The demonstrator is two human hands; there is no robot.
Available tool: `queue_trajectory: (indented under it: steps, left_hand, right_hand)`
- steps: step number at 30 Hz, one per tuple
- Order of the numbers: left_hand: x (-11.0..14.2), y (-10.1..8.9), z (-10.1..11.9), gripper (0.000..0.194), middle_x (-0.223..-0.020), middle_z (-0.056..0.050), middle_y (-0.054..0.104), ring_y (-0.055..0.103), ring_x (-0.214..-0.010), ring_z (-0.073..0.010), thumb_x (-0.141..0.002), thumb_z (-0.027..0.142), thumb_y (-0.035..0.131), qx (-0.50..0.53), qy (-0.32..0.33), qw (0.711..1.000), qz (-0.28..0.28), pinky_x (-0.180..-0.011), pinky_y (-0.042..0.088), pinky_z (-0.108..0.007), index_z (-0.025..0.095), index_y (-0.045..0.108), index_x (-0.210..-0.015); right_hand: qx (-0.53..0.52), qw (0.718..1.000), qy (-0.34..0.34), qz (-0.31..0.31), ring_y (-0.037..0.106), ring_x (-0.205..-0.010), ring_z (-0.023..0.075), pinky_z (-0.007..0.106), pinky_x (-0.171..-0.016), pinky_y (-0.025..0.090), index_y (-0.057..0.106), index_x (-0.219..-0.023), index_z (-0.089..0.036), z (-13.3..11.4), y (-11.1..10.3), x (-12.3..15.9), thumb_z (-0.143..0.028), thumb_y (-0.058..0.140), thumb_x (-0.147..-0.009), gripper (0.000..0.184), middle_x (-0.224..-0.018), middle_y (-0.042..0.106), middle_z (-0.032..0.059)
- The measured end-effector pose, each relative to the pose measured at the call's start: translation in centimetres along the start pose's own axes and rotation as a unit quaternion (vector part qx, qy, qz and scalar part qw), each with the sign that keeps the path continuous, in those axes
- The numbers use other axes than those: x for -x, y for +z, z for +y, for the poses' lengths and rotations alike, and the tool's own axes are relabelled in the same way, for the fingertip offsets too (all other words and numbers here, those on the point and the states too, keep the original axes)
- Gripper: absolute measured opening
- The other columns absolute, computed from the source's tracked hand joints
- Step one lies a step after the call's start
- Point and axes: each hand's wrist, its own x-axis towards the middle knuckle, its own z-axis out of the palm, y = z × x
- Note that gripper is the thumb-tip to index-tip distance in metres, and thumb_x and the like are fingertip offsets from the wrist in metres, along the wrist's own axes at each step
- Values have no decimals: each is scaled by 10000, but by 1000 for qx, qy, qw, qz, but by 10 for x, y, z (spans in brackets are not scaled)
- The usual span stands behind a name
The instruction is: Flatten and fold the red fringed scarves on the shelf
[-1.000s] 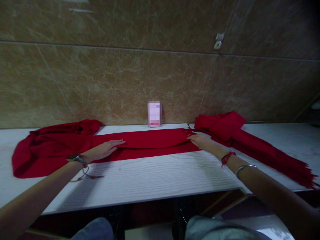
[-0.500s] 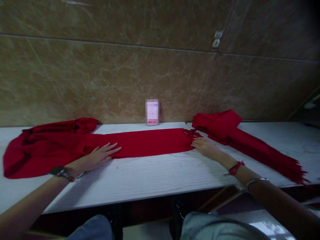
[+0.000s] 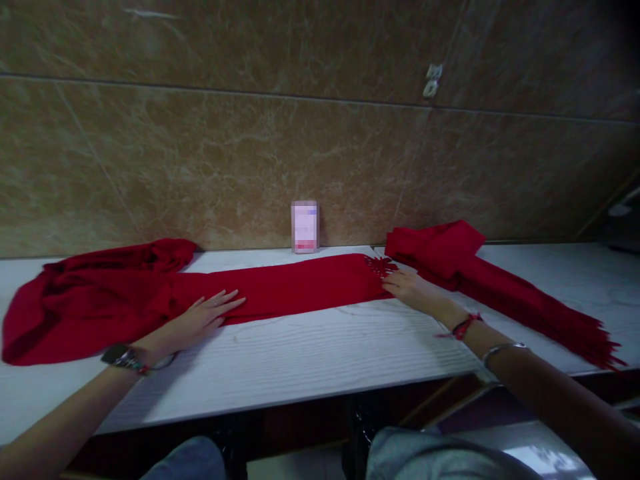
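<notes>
A long red scarf (image 3: 300, 285) lies across the white table, flat along its middle and bunched into loose folds at the left. My left hand (image 3: 207, 317) rests on the flat part with its fingers stretched out. At the scarf's right end, by the fringe (image 3: 381, 266), my right hand (image 3: 407, 288) has its fingers closed on the near corner; the fingertips are partly hidden. Just beyond that hand lies a second red fabric piece (image 3: 453, 257), folded at the back, with its fringed end hanging toward the table's front right edge.
The white table (image 3: 300, 360) runs along a brown marble-patterned tiled wall (image 3: 250, 153). A phone-like upright object with a blurred front (image 3: 305, 228) leans against the wall at the back middle. Small white fittings (image 3: 433, 80) are fixed to the wall. My knees (image 3: 425, 453) are below the table's front edge.
The fringe at the scarf's right end has spread out and the right end has tilted slightly away from me. Both hands stay at nearly the same places on the scarf.
</notes>
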Motion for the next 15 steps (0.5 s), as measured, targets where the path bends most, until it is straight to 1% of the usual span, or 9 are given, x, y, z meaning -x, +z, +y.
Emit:
queue_trajectory:
  steps: [2,5,8,9,11,13,15]
  left_hand:
    - [3,1,1,463,-1445,-39,232,214,-1314,-246,-906,233,222,-7,2,1000,-12,-997,275,-519,285,284,-1362]
    - [3,-7,1,467,-1437,-30,257,248,-1305,-216,-898,187,247,-5,40,999,-1,-1013,305,-429,262,312,-1355]
    - [4,-13,2,469,-1435,-11,262,264,-1298,-197,-888,168,278,12,82,996,18,-1048,275,-376,252,335,-1346]
    - [5,-12,2,465,-1437,-6,258,260,-1300,-199,-888,174,283,17,87,996,15,-1054,263,-380,257,343,-1342]
    - [7,-9,2,448,-1441,-3,245,234,-1310,-220,-899,212,277,21,79,997,-1,-1051,252,-428,279,350,-1336]
    - [9,-5,1,434,-1447,-4,227,197,-1320,-239,-915,263,249,25,62,998,-21,-1036,240,-486,306,333,-1339]
    - [11,-5,1,430,-1453,-1,210,173,-1326,-245,-924,301,220,29,54,998,-32,-1028,220,-517,327,304,-1346]
  right_hand:
    - [16,1000,-13,-17,586,-950,214,395,-867,434,673,-889,-150,-3,6,9,-59,440,-799,266,-988,664,112]
    - [23,999,-1,-22,594,-951,214,402,-852,453,674,-912,-158,0,10,15,-72,451,-796,266,-997,667,108]
    - [19,1000,22,5,595,-954,201,388,-840,466,667,-950,-185,4,10,19,-101,448,-814,271,-989,673,83]
    - [20,999,27,16,594,-953,199,381,-839,467,666,-957,-186,5,10,21,-110,446,-821,269,-989,674,80]
    - [24,999,19,22,596,-941,203,378,-840,467,668,-952,-172,4,9,24,-112,448,-823,262,-989,674,84]
    - [30,1000,-4,9,603,-918,211,379,-829,471,672,-933,-147,2,7,26,-98,459,-811,251,-985,674,95]
    - [37,999,-16,-1,609,-894,215,377,-805,480,675,-913,-135,-1,6,27,-87,474,-798,237,-974,677,99]
